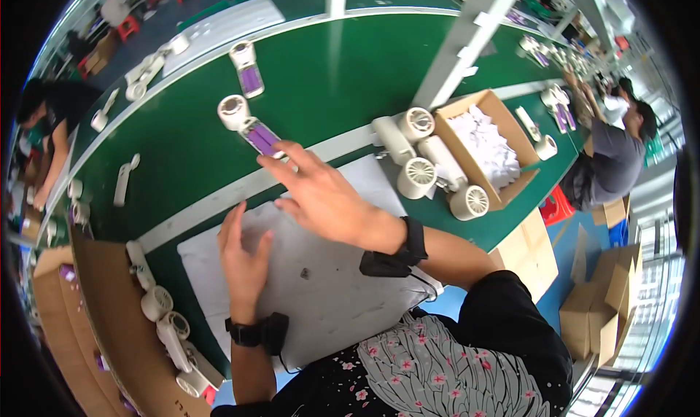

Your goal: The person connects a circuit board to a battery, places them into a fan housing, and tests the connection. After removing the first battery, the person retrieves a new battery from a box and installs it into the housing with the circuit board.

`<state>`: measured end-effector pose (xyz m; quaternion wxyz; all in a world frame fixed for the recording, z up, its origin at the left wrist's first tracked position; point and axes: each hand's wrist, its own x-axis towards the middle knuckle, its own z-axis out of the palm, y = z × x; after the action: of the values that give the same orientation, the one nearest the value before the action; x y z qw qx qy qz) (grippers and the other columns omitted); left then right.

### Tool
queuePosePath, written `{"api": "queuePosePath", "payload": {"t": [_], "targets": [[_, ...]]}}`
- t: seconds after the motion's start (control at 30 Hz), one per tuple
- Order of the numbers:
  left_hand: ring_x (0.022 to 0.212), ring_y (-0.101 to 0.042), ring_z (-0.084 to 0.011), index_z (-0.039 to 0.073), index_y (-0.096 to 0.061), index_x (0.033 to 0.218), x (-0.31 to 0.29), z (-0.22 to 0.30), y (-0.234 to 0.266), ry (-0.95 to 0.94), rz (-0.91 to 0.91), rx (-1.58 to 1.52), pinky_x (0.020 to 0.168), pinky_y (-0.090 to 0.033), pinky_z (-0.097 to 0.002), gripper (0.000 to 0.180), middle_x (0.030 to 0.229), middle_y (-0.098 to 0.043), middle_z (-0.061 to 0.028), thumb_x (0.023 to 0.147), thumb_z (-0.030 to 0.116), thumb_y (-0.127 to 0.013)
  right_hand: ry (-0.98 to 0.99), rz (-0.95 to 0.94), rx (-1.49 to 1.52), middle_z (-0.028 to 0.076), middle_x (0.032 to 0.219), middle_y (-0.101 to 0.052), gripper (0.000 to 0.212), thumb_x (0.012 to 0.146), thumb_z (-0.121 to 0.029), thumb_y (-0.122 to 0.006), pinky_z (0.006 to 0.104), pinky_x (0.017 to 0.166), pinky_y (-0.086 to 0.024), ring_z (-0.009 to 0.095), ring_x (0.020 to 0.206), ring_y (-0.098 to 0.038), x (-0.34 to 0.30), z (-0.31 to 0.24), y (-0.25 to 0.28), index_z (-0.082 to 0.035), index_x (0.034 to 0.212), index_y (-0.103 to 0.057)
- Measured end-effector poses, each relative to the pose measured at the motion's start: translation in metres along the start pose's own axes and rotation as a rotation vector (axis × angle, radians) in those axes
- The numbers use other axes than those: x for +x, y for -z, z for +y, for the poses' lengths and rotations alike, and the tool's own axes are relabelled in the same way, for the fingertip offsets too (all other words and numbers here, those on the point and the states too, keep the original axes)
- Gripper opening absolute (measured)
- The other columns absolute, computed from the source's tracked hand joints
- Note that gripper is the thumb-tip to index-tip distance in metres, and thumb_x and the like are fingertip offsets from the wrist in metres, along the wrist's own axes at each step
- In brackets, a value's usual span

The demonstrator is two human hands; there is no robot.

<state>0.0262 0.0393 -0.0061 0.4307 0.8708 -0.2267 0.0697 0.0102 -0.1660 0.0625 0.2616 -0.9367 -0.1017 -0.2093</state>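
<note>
My right hand (pixel 321 198) reaches over the far edge of a pale grey mat (pixel 313 308), its fingers stretched out. Its fingertips are at the near end of an open white handheld fan body (pixel 233 113) with a purple block (pixel 260 138) in its handle; whether they touch it I cannot tell. My left hand (pixel 244 264) hovers above the mat's left part, thumb and fingers apart, holding nothing. Farther off on the green belt lies another such fan body (pixel 246 68), also with purple in its handle.
Several white fans with round grilles (pixel 418 176) stand right of the mat, beside a cardboard box (pixel 510 140) of white pieces. At left, more fan parts (pixel 171 329) line a large carton (pixel 109 308). A metal post (pixel 467 45) rises behind. Other people sit at both sides.
</note>
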Motion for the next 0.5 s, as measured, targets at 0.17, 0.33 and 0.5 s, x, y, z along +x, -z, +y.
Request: {"api": "queuePosePath", "payload": {"t": [0.17, 0.33, 0.5], "targets": [[0.118, -0.049, -0.0352, 0.009, -0.056, 0.130, -0.005, -0.005, 0.007, 0.150, -0.012, -0.017, 0.100, -0.042, -0.0402, 0.054, 0.134, -0.051, -0.0188, 0.078, 0.010, -0.073, -0.023, 0.427, 0.073, 0.010, 0.113, -0.062, 0.029, 0.079, -0.001, -0.070, 0.0277, 0.076, -0.053, 0.018, 0.095, -0.062, -0.038, 0.022, 0.121, -0.001, 0.108, -0.064], [0.120, -0.046, -0.0370, 0.011, -0.062, 0.121, -0.014, 0.003, 0.013, 0.062, -0.001, 0.122, 0.100, -0.041, -0.0422, 0.044, 0.133, -0.051, -0.0182, 0.078, 0.013, -0.074, -0.562, 0.741, -0.503, 0.016, 0.115, -0.066, 0.037, 0.089, -0.021, -0.066, 0.0318, 0.087, -0.049, 0.020, 0.098, -0.064, -0.156, 0.291, 0.285, -0.002, 0.121, -0.062], [0.120, -0.047, -0.0351, 0.012, -0.065, 0.115, 0.007, -0.015, -0.026, -0.004, 0.022, -0.003, 0.099, -0.043, -0.0414, 0.038, 0.130, -0.054, -0.0162, 0.079, 0.015, -0.074, -0.628, 0.169, -1.002, 0.024, 0.130, -0.056, 0.055, 0.090, -0.024, -0.065, 0.0424, 0.098, -0.044, 0.040, 0.117, -0.054, -0.348, 0.533, 0.432, -0.001, 0.137, -0.048]]}}
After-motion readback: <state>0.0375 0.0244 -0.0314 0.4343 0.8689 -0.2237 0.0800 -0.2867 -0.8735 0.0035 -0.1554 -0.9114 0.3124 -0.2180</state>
